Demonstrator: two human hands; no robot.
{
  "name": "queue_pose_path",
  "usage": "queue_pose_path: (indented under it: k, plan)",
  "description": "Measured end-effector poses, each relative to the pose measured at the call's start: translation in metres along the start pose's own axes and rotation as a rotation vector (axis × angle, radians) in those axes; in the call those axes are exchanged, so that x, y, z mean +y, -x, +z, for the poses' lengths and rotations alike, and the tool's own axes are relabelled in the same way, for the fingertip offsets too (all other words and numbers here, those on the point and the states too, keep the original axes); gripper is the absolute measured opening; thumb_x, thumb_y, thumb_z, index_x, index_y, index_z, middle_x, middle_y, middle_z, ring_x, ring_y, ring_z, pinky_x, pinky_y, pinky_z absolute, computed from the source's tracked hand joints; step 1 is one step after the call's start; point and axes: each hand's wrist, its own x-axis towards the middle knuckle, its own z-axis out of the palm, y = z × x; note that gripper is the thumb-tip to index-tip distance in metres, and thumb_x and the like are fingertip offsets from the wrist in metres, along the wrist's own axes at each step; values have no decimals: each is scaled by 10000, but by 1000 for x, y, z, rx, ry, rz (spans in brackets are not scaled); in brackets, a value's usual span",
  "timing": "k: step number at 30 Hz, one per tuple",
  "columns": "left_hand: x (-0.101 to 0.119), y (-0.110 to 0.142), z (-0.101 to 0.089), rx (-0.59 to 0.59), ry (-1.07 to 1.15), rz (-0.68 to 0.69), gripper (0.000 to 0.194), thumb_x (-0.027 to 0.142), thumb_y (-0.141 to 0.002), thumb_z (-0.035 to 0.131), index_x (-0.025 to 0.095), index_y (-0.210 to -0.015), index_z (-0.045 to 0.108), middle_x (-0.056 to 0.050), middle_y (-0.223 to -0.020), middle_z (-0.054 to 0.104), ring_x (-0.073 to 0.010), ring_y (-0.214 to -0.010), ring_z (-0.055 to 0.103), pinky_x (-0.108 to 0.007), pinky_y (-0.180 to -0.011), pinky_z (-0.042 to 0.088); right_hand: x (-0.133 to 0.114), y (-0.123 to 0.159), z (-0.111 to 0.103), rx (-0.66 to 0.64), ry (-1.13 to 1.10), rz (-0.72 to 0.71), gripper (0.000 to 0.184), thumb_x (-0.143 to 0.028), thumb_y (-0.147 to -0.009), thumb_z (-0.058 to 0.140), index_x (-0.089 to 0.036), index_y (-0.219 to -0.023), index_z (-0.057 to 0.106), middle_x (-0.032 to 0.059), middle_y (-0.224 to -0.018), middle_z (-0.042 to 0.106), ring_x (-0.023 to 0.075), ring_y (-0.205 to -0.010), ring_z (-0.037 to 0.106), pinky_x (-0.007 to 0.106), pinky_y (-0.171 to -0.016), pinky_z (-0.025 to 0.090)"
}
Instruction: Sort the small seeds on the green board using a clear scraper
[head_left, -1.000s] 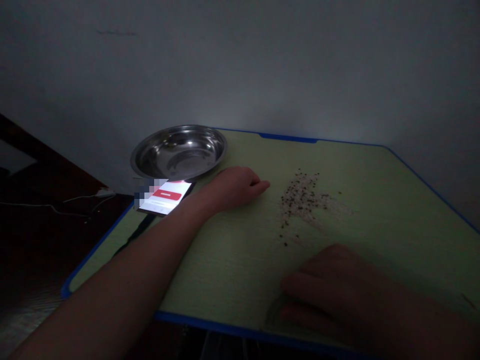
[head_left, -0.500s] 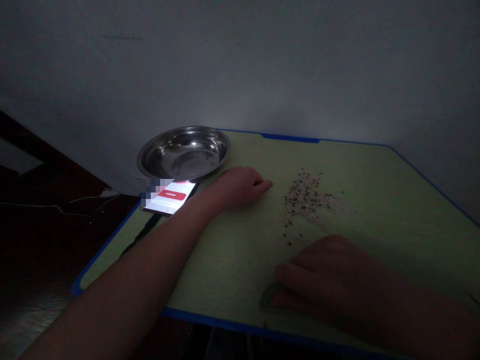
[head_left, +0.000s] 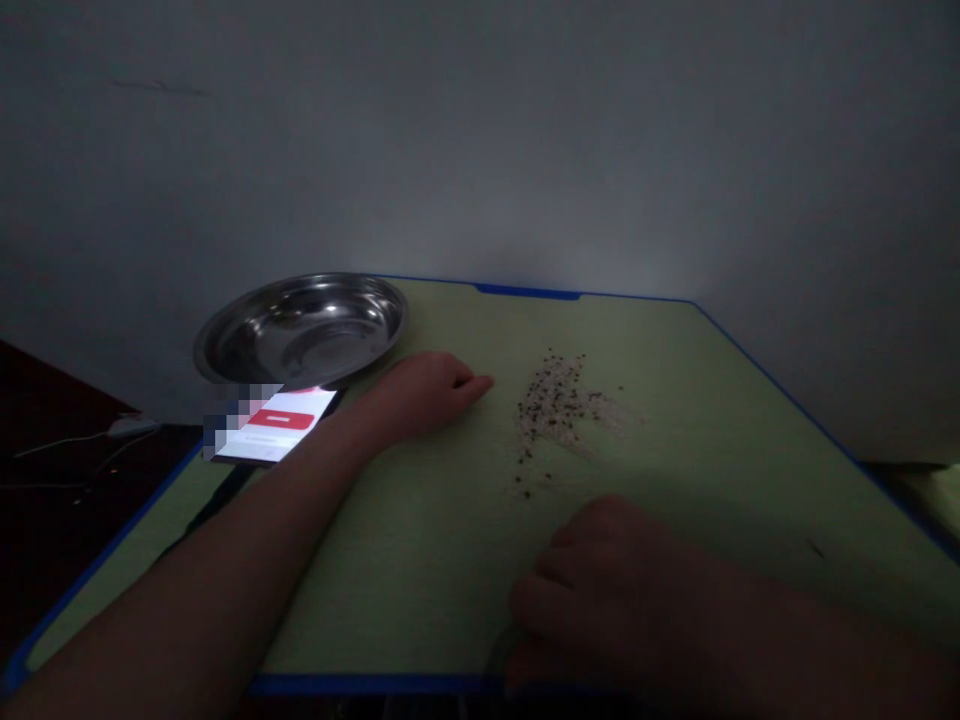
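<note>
My left hand (head_left: pixel 429 398) rests on the green tabletop, closed, thumb pointing right. Its inner side is hidden, so anything held there does not show. To its right lies a loose pile of pale grains mixed with dark beans or seeds (head_left: pixel 553 398), apart from the thumb. Nearer me, my right hand (head_left: pixel 592 590) is low over the front part of the table with fingers curled down. A dark curved edge shows faintly beneath it; its kind is too dim to make out.
A wide stainless steel basin (head_left: pixel 300 335) stands at the back left. A phone with a lit screen (head_left: pixel 274 430) lies in front of it, beside my left forearm. The green table (head_left: pixel 420 580) has a blue rim, with a grey wall (head_left: pixel 480 140) behind. White cables (head_left: pixel 135 427) lie at left.
The view has swung right, so everything sits further left. My right hand has drawn nearer to the front edge, away from the pile. My left hand keeps its place by the pile.
</note>
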Motion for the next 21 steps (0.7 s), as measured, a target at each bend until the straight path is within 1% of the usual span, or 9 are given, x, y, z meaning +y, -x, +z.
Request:
queue_pose_path:
  k: [2, 4, 6, 8, 10, 12, 16, 19, 21]
  plan:
    - [0, 0, 0, 8, 10, -1, 481, 499, -872, 427, 183, -509, 441, 6, -463, 442, -112, -473, 367, -294, -523, 209, 0, 12, -3, 20, 15, 60, 249, -411, -884, 622, -224, -721, 610, -52, -606, 687, 143, -508, 620, 323, -451, 253]
    - [0, 0, 0, 7, 17, 1, 485, 501, -873, 430, 182, -508, 446, 9, -453, 435, -111, -475, 360, -292, -524, 209, 4, 26, -6, 80, 44, 147, 268, -392, -886, 623, -226, -680, 583, -54, -588, 664, 141, -507, 615, 321, -475, 276]
    - [0, 0, 0, 3, 23, -4, 492, 508, -875, 424, 182, -507, 446, 9, -453, 439, -112, -480, 364, -288, -525, 212, 10, 41, -7, 129, 65, 239, 315, -381, -938, 547, -228, -663, 566, -49, -577, 643, 137, -505, 610, 316, -495, 293]
    - [1, 1, 0, -5, 25, -18, 496, 514, -876, 419, 180, -511, 451, 5, -465, 455, -113, -488, 372, -284, -525, 215, 17, 54, -4, 183, 90, 279, 389, -392, -994, 429, -224, -668, 562, -39, -535, 596, 131, -474, 588, 315, -495, 288]
    - [1, 1, -1, -9, 25, -33, 491, 510, -877, 420, 178, -517, 457, 5, -478, 457, -113, -492, 376, -283, -526, 218, 22, 59, 1, 205, 95, 310, 421, -418, -1009, 374, -224, -689, 567, -31, -524, 579, 133, -465, 581, 316, -493, 279]
    - [1, 2, -1, -14, 21, -38, 487, 507, -874, 422, 178, -517, 454, 9, -480, 441, -112, -489, 371, -285, -526, 220, 25, 56, 4, 180, 74, 331, 406, -417, -1006, 377, -222, -710, 574, -27, -536, 590, 134, -473, 585, 311, -491, 271]
    - [-1, 1, 1, -2, 4, -38, 490, 515, -872, 408, 176, -520, 440, 12, -488, 442, -107, -483, 374, -287, -523, 221, 28, 29, 2, 115, 85, 366, 300, -357, -956, 481, -212, -715, 584, -20, -559, 631, 139, -489, 595, 299, -486, 239]
    - [-3, 0, 2, -3, -7, -41, 498, 530, -871, 397, 175, -523, 435, 16, -492, 435, -105, -487, 388, -282, -516, 224, 41, 13, -5, 112, 166, 373, 277, -348, -931, 509, -203, -710, 593, -5, -560, 646, 145, -490, 591, 293, -490, 221]
    - [-4, -1, 2, -11, -15, -44, 501, 533, -873, 395, 174, -526, 435, 19, -494, 426, -102, -486, 390, -279, -512, 223, 54, 11, -9, 114, 216, 379, 285, -350, -938, 494, -200, -719, 597, 2, -562, 645, 147, -491, 586, 288, -494, 225]
